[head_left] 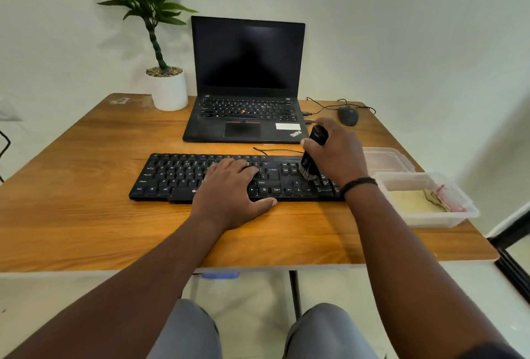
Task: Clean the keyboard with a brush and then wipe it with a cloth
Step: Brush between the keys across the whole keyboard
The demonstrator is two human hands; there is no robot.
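Keyboard (200,178) under left hand (232,189); right hand (335,152) grips brush (312,155).

Wooden table (86,186), orange-brown grain, pale edging along the near edge. Far-left corner: white pot (169,92) with a green plant; a scuffed patch on the wood beside it. Middle of the far edge: open black laptop (246,106), screen dark. Far-right corner: dark mouse (348,115), cable looping toward the laptop. Centre, just in front of the laptop: black keyboard (183,178), lying parallel to the near edge. Along the right edge: clear plastic tub (424,198) holding a yellowish cloth (415,201), its lid (387,159) lying flat just behind it.
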